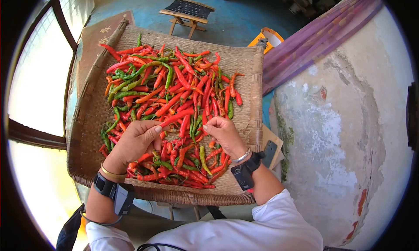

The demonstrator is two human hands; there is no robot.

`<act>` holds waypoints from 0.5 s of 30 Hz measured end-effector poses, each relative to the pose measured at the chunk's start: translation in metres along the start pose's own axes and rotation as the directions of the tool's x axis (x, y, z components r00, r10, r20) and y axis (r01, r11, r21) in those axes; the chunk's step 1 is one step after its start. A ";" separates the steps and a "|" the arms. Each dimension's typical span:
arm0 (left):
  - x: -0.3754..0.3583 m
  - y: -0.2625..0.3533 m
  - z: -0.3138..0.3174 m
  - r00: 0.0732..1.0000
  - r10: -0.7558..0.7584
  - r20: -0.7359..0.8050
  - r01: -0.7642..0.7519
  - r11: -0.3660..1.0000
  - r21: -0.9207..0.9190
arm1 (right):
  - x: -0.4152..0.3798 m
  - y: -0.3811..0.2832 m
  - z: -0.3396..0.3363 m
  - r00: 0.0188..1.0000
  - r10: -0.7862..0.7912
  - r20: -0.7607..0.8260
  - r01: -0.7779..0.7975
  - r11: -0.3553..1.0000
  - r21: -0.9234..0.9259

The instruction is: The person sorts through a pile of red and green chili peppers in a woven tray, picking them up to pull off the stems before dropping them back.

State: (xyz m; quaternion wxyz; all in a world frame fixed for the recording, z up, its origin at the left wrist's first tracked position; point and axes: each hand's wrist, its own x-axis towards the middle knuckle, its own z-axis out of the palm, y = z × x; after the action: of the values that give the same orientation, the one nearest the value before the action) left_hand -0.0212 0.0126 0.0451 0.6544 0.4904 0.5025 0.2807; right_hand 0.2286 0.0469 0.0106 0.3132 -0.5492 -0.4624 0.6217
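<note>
My left hand (140,140) pinches a long red chili pepper (178,116) between thumb and fingers, its body slanting up to the right over the pile. To the right, my right hand (226,135) has its thumb and forefinger pressed together; whatever is between them is too small to make out. Beneath both hands lies a heap of red, orange and green chili peppers (183,83) on a woven tray (242,59). A nearer cluster of peppers (174,168) lies between my forearms. Green peppers (202,159) are mixed among the red ones.
A low woven stool (188,13) stands on the blue floor beyond the tray. At right are a phone (269,153), a purple curtain (305,41) and a worn wall (331,133). An orange object (270,37) sits behind the tray's far right corner. A bright barred window (39,76) is at left.
</note>
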 end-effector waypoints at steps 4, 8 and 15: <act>0.003 -0.004 0.005 0.972 0.082 -0.219 -0.125 0.974 -0.191 | 0.004 -0.001 -0.010 0.974 0.004 0.227 -0.002 1.000 -0.008; 0.005 -0.007 0.007 0.953 0.086 -0.291 -0.176 0.938 -0.297 | 0.013 -0.010 -0.015 0.987 -0.150 0.051 0.119 0.916 0.382; 0.010 -0.020 0.024 0.973 0.098 -0.207 -0.152 0.952 -0.264 | 0.020 -0.011 -0.016 0.956 -0.279 -0.092 0.288 0.832 0.474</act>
State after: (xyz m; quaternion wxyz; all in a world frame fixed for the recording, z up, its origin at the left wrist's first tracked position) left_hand 0.0018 0.0053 0.0234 0.6462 0.3949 0.4867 0.4354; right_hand 0.2385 0.0726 0.0138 0.5332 -0.3848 -0.3659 0.6586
